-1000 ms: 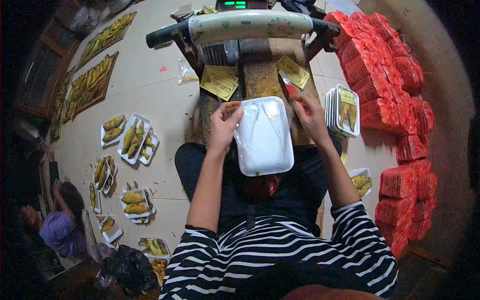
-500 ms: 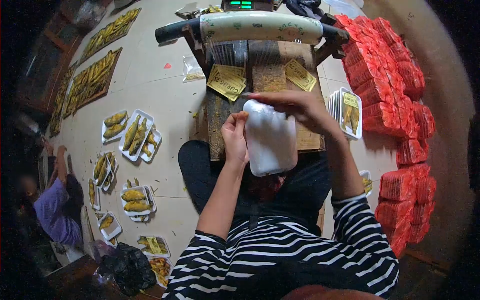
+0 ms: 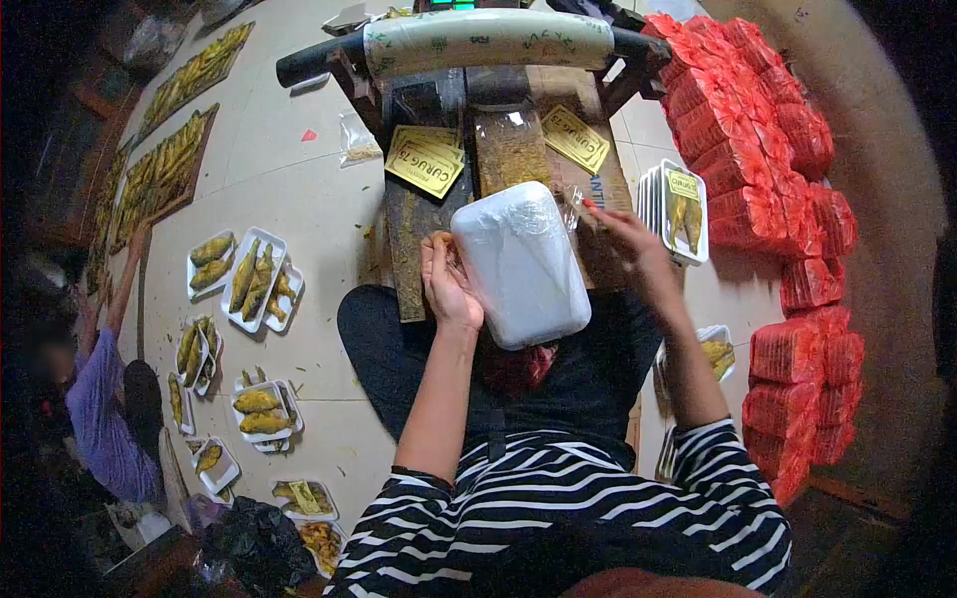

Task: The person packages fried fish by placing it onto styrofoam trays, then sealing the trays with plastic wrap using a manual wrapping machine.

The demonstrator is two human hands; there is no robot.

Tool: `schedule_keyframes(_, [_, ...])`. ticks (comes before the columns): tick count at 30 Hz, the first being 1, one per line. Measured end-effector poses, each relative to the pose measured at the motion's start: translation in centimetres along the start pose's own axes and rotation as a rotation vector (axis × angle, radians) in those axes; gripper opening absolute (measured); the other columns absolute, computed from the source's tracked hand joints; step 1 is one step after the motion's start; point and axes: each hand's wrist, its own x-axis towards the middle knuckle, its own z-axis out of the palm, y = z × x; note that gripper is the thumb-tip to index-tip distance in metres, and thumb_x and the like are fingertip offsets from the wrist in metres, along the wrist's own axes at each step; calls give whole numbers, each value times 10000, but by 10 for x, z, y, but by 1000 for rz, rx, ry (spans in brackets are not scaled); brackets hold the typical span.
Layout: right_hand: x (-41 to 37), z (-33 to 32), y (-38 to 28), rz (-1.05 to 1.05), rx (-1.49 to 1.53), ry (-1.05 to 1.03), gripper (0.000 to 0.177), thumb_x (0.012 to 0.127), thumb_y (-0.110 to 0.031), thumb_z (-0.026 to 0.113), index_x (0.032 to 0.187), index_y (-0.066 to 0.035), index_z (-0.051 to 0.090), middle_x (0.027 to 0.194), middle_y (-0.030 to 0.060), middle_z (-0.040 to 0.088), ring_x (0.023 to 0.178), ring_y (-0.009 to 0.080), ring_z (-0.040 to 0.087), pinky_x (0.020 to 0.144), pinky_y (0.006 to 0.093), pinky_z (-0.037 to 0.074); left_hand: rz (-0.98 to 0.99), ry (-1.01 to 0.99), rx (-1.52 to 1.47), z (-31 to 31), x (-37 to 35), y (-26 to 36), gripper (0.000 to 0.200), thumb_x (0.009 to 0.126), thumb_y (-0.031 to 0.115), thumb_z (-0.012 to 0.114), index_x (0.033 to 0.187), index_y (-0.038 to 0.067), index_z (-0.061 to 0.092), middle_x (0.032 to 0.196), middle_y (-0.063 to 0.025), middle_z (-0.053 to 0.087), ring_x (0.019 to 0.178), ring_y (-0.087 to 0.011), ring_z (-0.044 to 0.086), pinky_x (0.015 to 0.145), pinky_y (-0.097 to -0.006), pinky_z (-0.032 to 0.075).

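One white foam tray (image 3: 518, 264), underside up and wrapped, is held over the near edge of the desk (image 3: 508, 149). Half a second back the right hand (image 3: 628, 239) lay across its top; now it is out to the right, pinching loose film (image 3: 573, 194), so the wrap is probably near closing. The left hand (image 3: 449, 289) clasps the tray's left edge, fingers curled

tray (image 3: 520, 264): white foam, rectangular, rounded corners; blank side is turned to the camera, contents hidden.
wrap: clear film (image 3: 538, 214) is drawn glossy over the top end; a loose tail is bunched at the top-right corner.
pose: tilted, long axis up-down, lower end toward the lap.
position: held in the air over the bench's (image 3: 419, 249) near end; left edge is gripped by left hand (image 3: 449, 284), film tail is pinched by right hand (image 3: 628, 234).
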Motion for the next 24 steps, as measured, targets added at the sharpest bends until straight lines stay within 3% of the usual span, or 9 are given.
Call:
schedule_keyframes(3, [4, 39, 5, -152, -158, 319, 310, 756, -41, 560, 1064, -62, 589, 1074, 152, 534, 926, 244, 521, 811, 305, 402, 11, 27, 5, 1, -3, 2, 99, 914, 158, 420, 871, 100, 489, 823, 5, 538, 801, -92, 527, 741, -238, 436])
schedule_keyframes(6, [27, 42, 5, 106, 516, 152, 184, 760, -106, 587, 927, -38, 623, 1006, 135, 552, 883, 237, 514, 766, 308, 401, 13, -12, 10, -1, -1, 2, 113, 918, 159, 407, 882, 91, 489, 844, -7, 544, 796, -108, 538, 748, -258, 444])
schedule_keyframes(9, [56, 19, -49, -314, 74, 171, 133, 757, -144, 606, 820, -29, 626, 944, 114, 560, 890, 232, 520, 760, 319, 405, -24, -44, 153, 13, -7, 9, 109, 917, 171, 415, 900, 85, 479, 876, -21, 547, 798, -117, 541, 749, -264, 449])
schedule_keyframes(11, [76, 35, -69, -331, -162, -278, 153, 746, -141, 589, 874, -62, 618, 912, 86, 566, 902, 233, 524, 754, 320, 410, 22, -112, 289, 14, -6, 9, 174, 855, 68, 506, 1008, 68, 424, 928, -65, 551, 834, -127, 539, 756, -253, 446])
schedule_keyframes(13, [107, 86, -62, -676, -33, 62, 270, 687, -130, 643, 950, -107, 592, 903, 84, 578, 877, 268, 523, 764, 363, 403, 101, -198, 494, 18, -10, 8, 313, 808, -4, 546, 1076, 67, 399, 961, -92, 556, 870, -142, 543, 774, -266, 449])
schedule_keyframes(15, [109, 89, -77, -516, 167, -189, 320, 672, -111, 631, 986, -154, 585, 891, 40, 588, 889, 255, 514, 769, 370, 383, 154, -160, 574, 24, -10, 14, 461, 758, -60, 579, 1130, 58, 335, 980, -114, 549, 885, -151, 537, 773, -258, 443])
schedule_keyframes(19, [76, 55, -41, -422, -65, 20, 458, 660, -230, 656, 1108, -250, 558, 1018, -60, 575, 993, 199, 485, 860, 420, 287, 86, -196, 585, 62, -32, 28, 534, 746, -68, 584, 1179, 61, 301, 1083, -150, 515, 987, -189, 517, 838, -287, 428])
schedule_keyframes(22, [-3, 7, -31, -466, 316, 9, 610, 785, -297, 600, 1291, -41, 375, 1315, 115, 403, 1279, 248, 272, 1044, 390, 177, 14, -532, 578, 109, -79, 12, 661, 744, 75, 643, 1272, 69, 245, 1271, -187, 377, 1164, -253, 400, 932, -353, 372])
schedule_keyframes(24, [-63, -17, -25, -130, 506, 113, 529, 843, -284, 533, 1270, -9, 387, 1242, 195, 449, 1200, 242, 384, 989, 340, 289, -109, -810, 681, 116, -115, -20, 677, 720, 189, 681, 1266, 54, 304, 1350, -189, 293, 1228, -279, 333, 967, -379, 333])
